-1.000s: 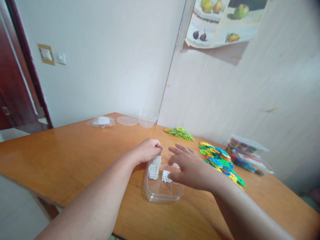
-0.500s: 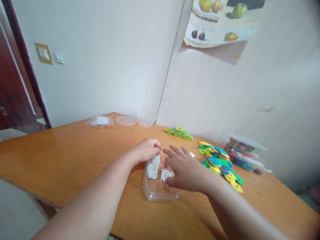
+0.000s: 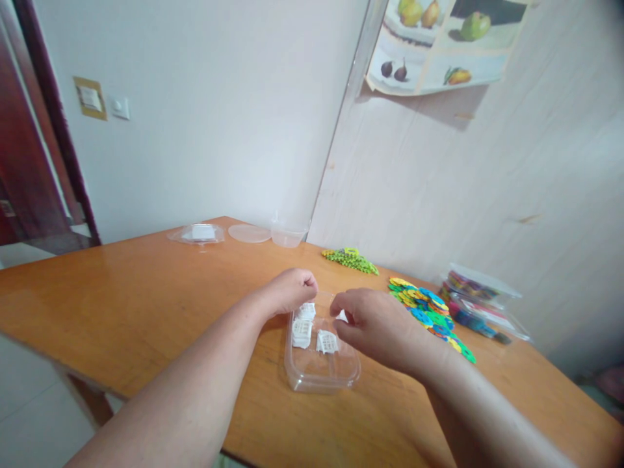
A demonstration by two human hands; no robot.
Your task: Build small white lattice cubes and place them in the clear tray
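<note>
A clear plastic container (image 3: pixel 322 382) sits on the table in front of me. Inside are small white lattice pieces: a stack (image 3: pixel 301 333) and another pile (image 3: pixel 305 311) along the left side, and a separate group (image 3: pixel 327 341) near the middle. At the container's far left corner, my left hand (image 3: pixel 292 289) is closed, and what its fingers hold is hidden. My right hand (image 3: pixel 373 323) is over the right side, thumb and fingers curled around a small white piece (image 3: pixel 342 316) that shows only in part.
Colourful flower-shaped discs (image 3: pixel 429 309) are heaped to the right, with a green pile (image 3: pixel 351 260) farther back. Clear boxes (image 3: pixel 482 302) stand by the wall. A clear bowl (image 3: pixel 288 235), a round lid (image 3: pixel 249 233) and a plastic lid (image 3: pixel 197 234) lie at the back.
My right hand has moved slightly right, and its spread fingers have curled around a white piece. More of the container's middle is visible. My left hand stays closed at the far corner.
</note>
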